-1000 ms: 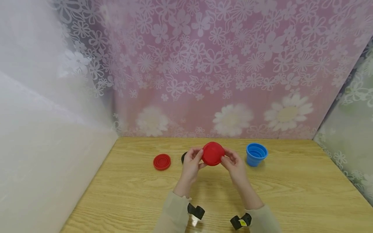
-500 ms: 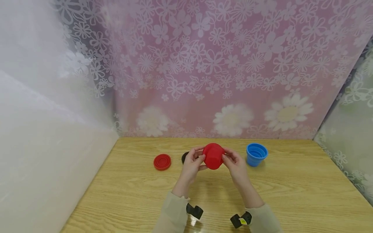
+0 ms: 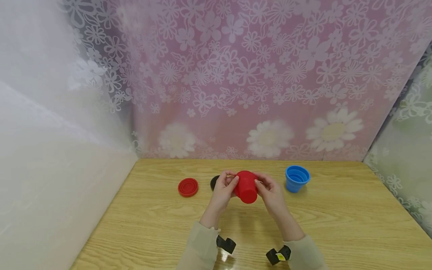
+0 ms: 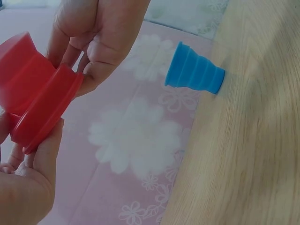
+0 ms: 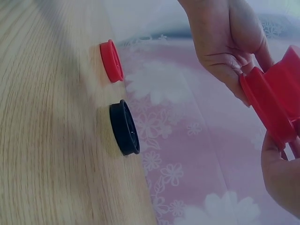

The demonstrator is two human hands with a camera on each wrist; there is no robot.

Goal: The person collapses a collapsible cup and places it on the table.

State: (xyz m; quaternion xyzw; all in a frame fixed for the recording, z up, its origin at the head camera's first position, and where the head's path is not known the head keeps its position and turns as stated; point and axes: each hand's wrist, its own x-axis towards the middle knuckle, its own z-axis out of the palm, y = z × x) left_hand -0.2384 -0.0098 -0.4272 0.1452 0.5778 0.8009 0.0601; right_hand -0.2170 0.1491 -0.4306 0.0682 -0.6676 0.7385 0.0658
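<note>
A red ribbed cup [image 3: 248, 187] is held above the table between both hands, its base pulled out and tilted toward the camera. The left hand [image 3: 221, 192] grips its rim from the left, thumb on the near side. On the opposite side the right hand [image 3: 272, 191] pinches the rim with thumb and fingers. The left wrist view shows the red cup [image 4: 35, 89] with a stepped wall widening to a thick rim. In the right wrist view, fingers of both hands touch the rim of the cup [image 5: 272, 105].
On the wooden table [image 3: 162, 228], a flattened red cup [image 3: 188, 187] lies at the left. A flattened black cup [image 5: 124, 127] lies beside it, partly behind the left hand in the head view. An expanded blue cup [image 3: 297, 179] stands upright at the right. Floral curtains surround the table.
The held red cup has gone from a flat round shape to an extended one, its base now pointing down and toward the camera. Both hands keep their hold, with slight finger shifts.
</note>
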